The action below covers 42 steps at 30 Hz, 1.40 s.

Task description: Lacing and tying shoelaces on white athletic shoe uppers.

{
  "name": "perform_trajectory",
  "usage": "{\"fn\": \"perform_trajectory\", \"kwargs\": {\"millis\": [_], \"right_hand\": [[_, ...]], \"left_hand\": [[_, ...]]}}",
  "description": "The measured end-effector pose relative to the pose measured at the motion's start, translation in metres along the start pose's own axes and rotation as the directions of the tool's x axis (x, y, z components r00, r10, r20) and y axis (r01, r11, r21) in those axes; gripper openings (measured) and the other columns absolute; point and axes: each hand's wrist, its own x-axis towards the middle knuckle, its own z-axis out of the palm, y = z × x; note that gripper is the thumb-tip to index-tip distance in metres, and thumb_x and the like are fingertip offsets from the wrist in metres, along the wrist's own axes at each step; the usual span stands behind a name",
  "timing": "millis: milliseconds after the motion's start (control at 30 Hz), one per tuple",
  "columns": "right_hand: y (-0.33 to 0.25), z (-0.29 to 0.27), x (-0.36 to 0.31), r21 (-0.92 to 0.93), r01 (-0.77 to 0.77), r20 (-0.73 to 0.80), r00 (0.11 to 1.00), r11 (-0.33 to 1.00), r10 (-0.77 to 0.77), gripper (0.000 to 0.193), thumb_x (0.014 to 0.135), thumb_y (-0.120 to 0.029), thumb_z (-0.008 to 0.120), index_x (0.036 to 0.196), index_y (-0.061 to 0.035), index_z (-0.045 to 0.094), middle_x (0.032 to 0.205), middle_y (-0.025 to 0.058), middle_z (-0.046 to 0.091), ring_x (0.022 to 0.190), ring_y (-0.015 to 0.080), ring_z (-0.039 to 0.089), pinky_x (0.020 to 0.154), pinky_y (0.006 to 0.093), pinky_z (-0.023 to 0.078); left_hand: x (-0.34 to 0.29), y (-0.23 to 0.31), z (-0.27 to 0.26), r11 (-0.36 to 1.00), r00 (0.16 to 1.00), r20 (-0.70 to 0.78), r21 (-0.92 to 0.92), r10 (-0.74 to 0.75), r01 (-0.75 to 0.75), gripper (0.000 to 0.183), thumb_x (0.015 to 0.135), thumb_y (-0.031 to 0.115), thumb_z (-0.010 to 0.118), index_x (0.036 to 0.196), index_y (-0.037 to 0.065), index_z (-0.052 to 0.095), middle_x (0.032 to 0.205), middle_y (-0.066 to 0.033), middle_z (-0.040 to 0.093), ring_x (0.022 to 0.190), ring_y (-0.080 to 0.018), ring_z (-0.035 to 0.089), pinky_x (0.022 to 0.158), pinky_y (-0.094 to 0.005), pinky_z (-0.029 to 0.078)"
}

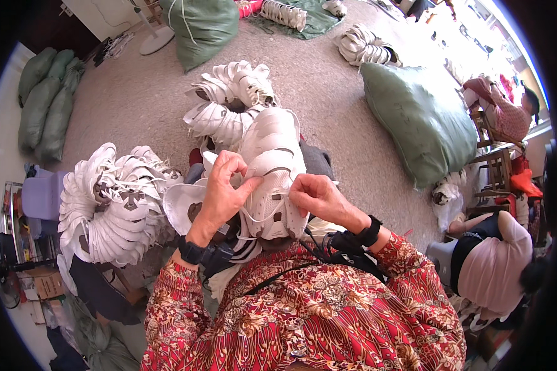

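Observation:
A white shoe upper (272, 207) with brown eyelet patches lies in front of me, at the near end of a nested stack of uppers (271, 133). My left hand (224, 190) is at its left side, thumb and forefinger curled toward each other by a thin white shoelace (254, 217). The lace loops over the front of the upper. At the right edge of the upper, my right hand (322, 196) has its fingers pinched together; what lies between the fingertips is hidden. Both wrists wear black bands.
More nested white uppers stand in a curved bundle (114, 207) to the left and another (232, 93) beyond the stack. Green sacks (418, 123) sit on the floor (315, 80). A purple bin (43, 195) stands far left. Other people (492, 260) sit at the right.

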Motion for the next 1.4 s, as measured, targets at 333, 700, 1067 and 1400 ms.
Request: {"fn": "perform_trajectory", "kwargs": {"millis": [333, 700, 1067, 1400], "right_hand": [[0.007, 0.000, 0.003, -0.091, 0.024, -0.043, 0.999, 0.996, -0.028, 0.013, 0.096, -0.009, 0.057, 0.087, 0.0002, 0.060, 0.068, 0.0002, 0.059, 0.059, 0.0078, 0.058, 0.054, 0.0264, 0.046], [0.018, -0.005, 0.003, -0.020, 0.029, -0.012, 1.000, 0.999, -0.029, 0.014, 0.101, -0.013, 0.058, 0.094, -0.0013, 0.060, 0.075, -0.0013, 0.061, 0.062, 0.0066, 0.059, 0.056, 0.0240, 0.048], [0.026, -0.010, 0.005, -0.019, 0.055, -0.001, 0.998, 0.998, -0.055, 0.016, 0.095, -0.012, 0.060, 0.087, 0.0013, 0.061, 0.069, 0.0011, 0.062, 0.062, 0.0080, 0.059, 0.056, 0.0277, 0.048], [0.028, -0.010, 0.000, -0.037, 0.096, 0.037, 0.995, 0.995, -0.094, 0.016, 0.094, -0.013, 0.060, 0.088, 0.0018, 0.061, 0.068, 0.0021, 0.062, 0.063, 0.0081, 0.058, 0.058, 0.0294, 0.049]], "left_hand": [[-0.006, 0.042, -0.008, 0.711, 0.894, 0.387, -0.561, -0.226, 0.423, 0.070, 0.086, 0.000, 0.076, 0.146, 0.004, 0.041, 0.111, -0.0023, 0.069, 0.100, -0.0129, 0.065, 0.089, -0.0297, 0.053], [-0.013, 0.054, 0.006, 0.950, 0.905, 0.364, -0.132, -0.220, 0.284, 0.028, 0.083, 0.002, 0.071, 0.111, 0.007, 0.076, 0.101, -0.0106, 0.074, 0.094, -0.0194, 0.069, 0.087, -0.0304, 0.053], [-0.023, 0.059, 0.023, 0.917, 0.942, 0.209, -0.251, -0.262, 0.310, 0.034, 0.082, 0.001, 0.074, 0.115, 0.006, 0.075, 0.104, -0.0141, 0.075, 0.101, -0.0218, 0.070, 0.094, -0.0320, 0.051], [-0.028, 0.050, 0.024, 0.908, 0.927, 0.204, -0.220, -0.315, 0.357, 0.036, 0.081, 0.003, 0.079, 0.117, 0.006, 0.074, 0.109, -0.0117, 0.074, 0.101, -0.0185, 0.067, 0.091, -0.0304, 0.051]]}}
